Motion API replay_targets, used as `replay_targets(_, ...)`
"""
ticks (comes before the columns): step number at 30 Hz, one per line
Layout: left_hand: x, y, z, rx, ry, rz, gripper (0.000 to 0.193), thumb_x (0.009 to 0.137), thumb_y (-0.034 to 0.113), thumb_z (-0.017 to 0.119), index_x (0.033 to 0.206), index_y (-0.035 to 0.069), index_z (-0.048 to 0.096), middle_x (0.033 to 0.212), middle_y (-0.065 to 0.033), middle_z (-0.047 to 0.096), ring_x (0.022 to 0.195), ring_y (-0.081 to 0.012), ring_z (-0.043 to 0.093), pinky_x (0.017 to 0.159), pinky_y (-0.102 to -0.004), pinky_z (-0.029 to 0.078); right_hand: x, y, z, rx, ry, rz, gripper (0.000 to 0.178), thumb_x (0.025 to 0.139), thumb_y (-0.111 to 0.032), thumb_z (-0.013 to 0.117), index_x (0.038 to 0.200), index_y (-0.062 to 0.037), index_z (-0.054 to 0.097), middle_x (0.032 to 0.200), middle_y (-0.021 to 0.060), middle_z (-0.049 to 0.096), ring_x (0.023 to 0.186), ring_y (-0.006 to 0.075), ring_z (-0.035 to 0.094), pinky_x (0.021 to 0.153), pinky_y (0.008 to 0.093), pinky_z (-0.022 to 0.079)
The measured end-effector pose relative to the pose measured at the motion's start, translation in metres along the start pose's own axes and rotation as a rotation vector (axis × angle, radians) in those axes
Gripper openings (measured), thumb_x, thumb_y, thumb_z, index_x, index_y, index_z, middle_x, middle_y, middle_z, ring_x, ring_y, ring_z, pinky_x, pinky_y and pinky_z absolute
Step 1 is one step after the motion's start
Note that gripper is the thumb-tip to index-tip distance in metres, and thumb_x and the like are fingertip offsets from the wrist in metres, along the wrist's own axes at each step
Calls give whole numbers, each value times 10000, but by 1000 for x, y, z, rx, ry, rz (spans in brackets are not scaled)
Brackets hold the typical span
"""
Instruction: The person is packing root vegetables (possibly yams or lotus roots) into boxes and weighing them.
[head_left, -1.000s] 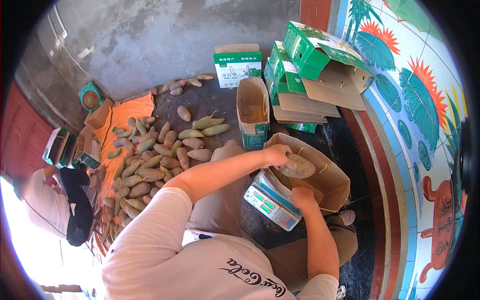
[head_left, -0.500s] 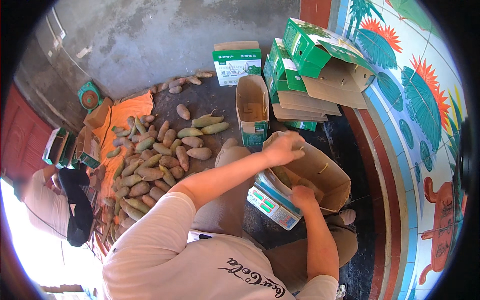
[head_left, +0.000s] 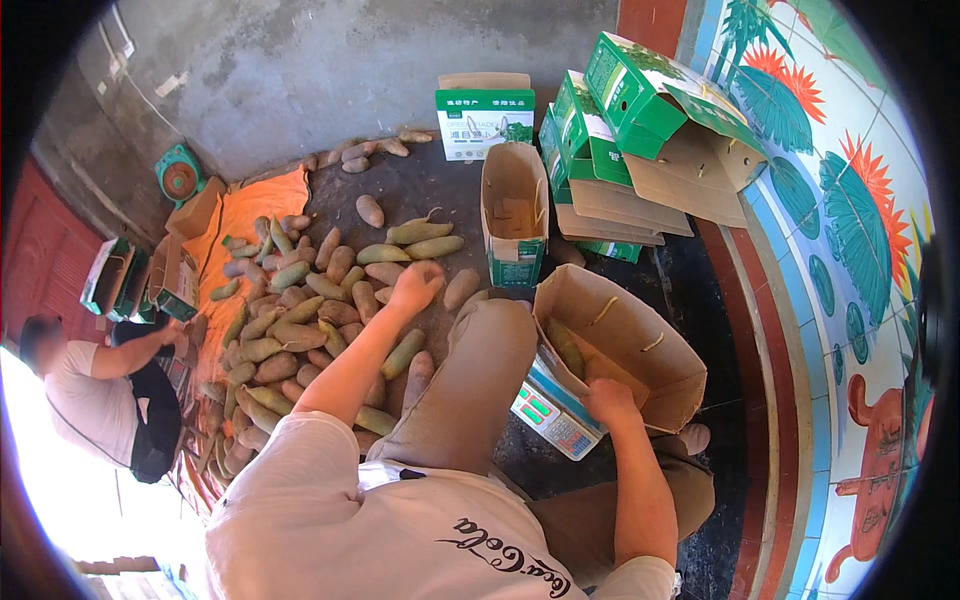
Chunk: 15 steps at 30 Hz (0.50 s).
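Note:
My left hand (head_left: 416, 288) is over the right side of a pile of long green and brown radishes (head_left: 298, 337); its fingers are too blurred to show whether they hold one. My right hand (head_left: 607, 402) grips the near rim of an open cardboard box (head_left: 672, 376), its fingertips hidden inside. Within that box a greenish radish (head_left: 566, 349) lies along the left wall. The box rests on a digital scale (head_left: 556, 411) with a lit green display. Beside my left hand lies a single brown radish (head_left: 461, 289).
Another open box (head_left: 514, 206) stands beyond my knee, with a green-and-white box (head_left: 485, 122) behind it. Several green boxes (head_left: 640, 110) are stacked by the mural wall. At the far left a person (head_left: 110, 400) sits near more boxes (head_left: 173, 278). An orange sheet (head_left: 277, 198) lies under part of the pile.
My left hand has moved left from above the open box to the radish pile. My right hand stays at the box rim. The person at the left has leaned and stretched an arm toward the pile.

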<state>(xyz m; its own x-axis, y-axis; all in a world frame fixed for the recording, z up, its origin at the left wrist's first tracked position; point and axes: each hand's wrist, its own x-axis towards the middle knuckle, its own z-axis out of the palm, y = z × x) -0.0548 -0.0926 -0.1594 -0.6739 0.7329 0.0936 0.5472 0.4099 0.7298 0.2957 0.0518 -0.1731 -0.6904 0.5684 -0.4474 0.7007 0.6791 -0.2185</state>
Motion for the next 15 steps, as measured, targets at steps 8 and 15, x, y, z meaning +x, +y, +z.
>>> replay_targets(8,-62,-159,49,743,-702,-174,314,768,308,608,1007,106,634,1095,-159,576,997,-308,551,848,-382,433,1,-4,-2,-25,-1,-39,260,774,-253,555,936,-58,611,918,180,617,904,331,582,771,432,458)
replay_targets(15,-109,-171,66,690,-812,-270,338,807,274,494,1049,67,606,1110,-157,573,1042,-265,542,898,-351,414,-2,-5,-5,-9,-6,4,297,761,-262,585,979,-62,608,906,194,614,894,341,580,768,438,456)
